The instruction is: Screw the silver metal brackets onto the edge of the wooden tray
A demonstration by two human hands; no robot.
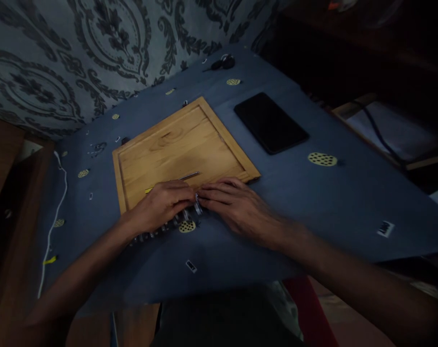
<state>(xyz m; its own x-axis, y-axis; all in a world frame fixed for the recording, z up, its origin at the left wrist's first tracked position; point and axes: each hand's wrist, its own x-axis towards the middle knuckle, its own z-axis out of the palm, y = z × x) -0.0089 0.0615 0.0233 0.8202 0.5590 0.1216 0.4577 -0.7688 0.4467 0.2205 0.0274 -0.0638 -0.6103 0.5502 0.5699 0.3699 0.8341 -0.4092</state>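
A wooden board (171,140) with a raised frame lies on the blue tablecloth. My left hand (161,205) is closed at the board's near edge, its fingertips at a small shiny metal piece (198,206). From the other side my right hand (236,205) presses its fingers together against the same piece. Several more metal pieces (164,227) line the near edge beneath my left hand; their exact shape is too dark to tell. A screwdriver (190,176) rests on the board behind my left hand, partly hidden, with its yellow handle to the left.
A black tablet or large phone (271,123) lies right of the board. Keys with a black fob (224,62) sit at the back of the table. Along the left edge runs a white cable (56,217), near a small yellow object (50,260). A patterned wall stands behind.
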